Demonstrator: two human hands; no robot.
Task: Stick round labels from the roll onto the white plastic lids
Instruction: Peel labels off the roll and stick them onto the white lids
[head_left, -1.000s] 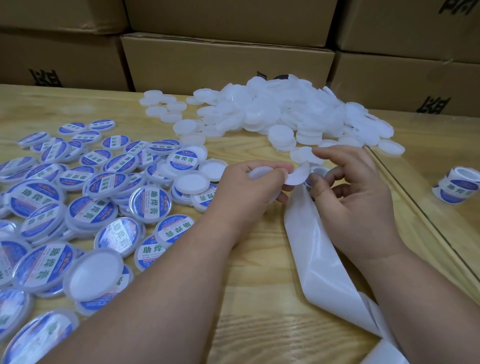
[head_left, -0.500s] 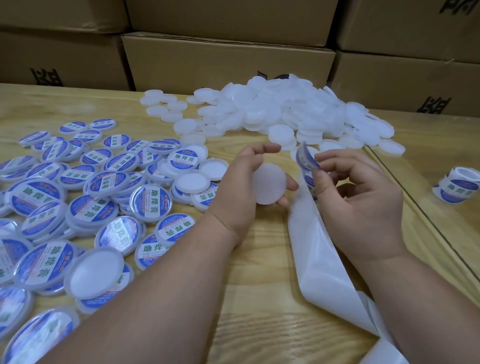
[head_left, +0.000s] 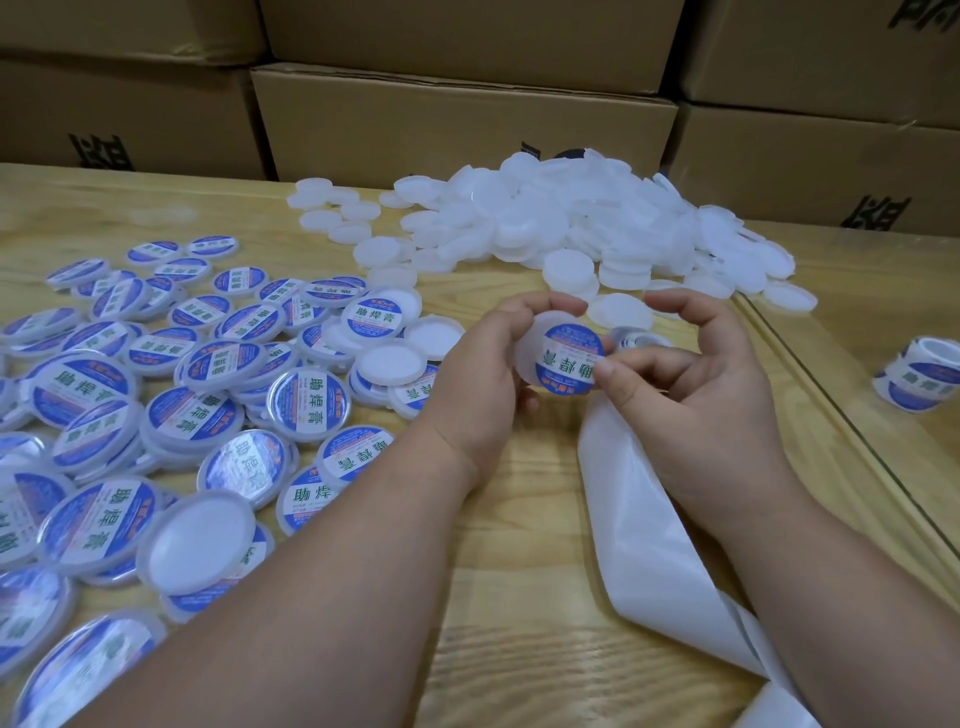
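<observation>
White plastic showed between the fingers of the left hand (head_left: 483, 384), which gripped a single lid (head_left: 530, 353) by its rim, thumb above and fingers curled behind, holding it tilted above the wooden table (head_left: 519, 649). On that lid's face sat a blue round label (head_left: 569, 358) with green characters on a pale band. The right hand (head_left: 696, 395) pressed its thumb on the label's right edge, the other fingers arched over the top; whether they touched the lid could not be told. Under the right wrist a white backing strip (head_left: 639, 545) ran toward the near edge of the table. Just behind the right hand's fingers lay a label roll (head_left: 636, 338), partly hidden. Beyond the hands rose a heap of bare lids (head_left: 597, 223). To the left spread many labelled lids (head_left: 197, 415), overlapping, a few of them turned blank side up. A second roll (head_left: 922, 382) lay well apart at the right. Cardboard boxes (head_left: 457, 124) stood stacked along the back.
</observation>
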